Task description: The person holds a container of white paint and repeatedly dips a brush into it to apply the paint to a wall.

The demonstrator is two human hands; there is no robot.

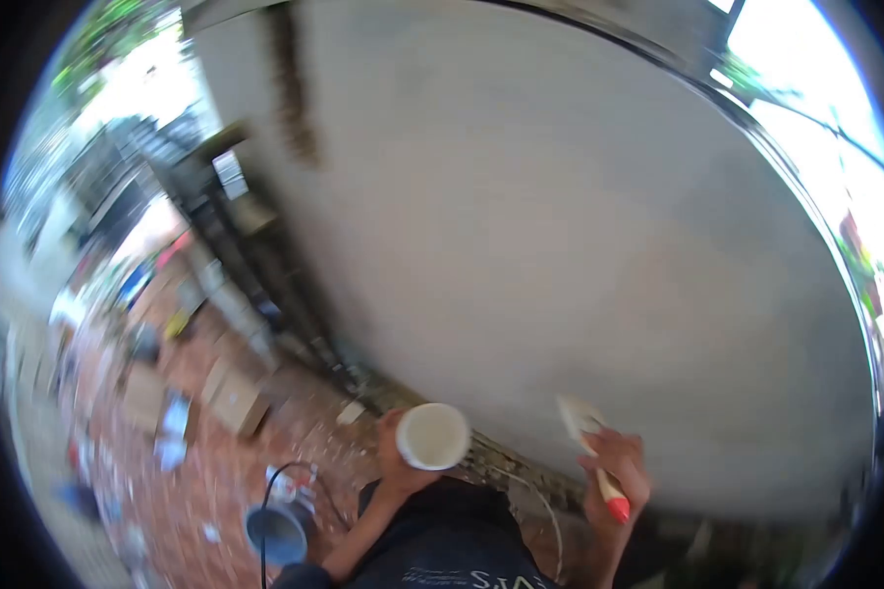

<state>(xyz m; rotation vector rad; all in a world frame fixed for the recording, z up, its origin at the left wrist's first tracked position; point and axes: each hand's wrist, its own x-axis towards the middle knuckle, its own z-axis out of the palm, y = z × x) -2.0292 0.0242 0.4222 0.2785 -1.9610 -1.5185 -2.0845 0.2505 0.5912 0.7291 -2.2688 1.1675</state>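
In my left hand (pixel 395 461) is a white tub (pixel 433 437), its round open top facing up at me; the fingers wrap round its left side. My right hand (pixel 619 467) grips a paintbrush (pixel 612 491) by its wooden handle, which ends in a red tip. The pale bristle end points up and left, close in front of the wall (pixel 560 226). A wide, light grey surface with darker smudges makes up this wall. Both hands are low in the view, on either side of my dark shirt.
A grey-blue bucket (pixel 277 533) stands on the red brick floor (pixel 206 481) at lower left, a dark cable beside it. Cardboard boxes (pixel 234 397) and scattered litter lie farther left. A pale hose (pixel 550 510) runs near the wall's foot. Dark posts (pixel 255 255) lean by the wall's left edge.
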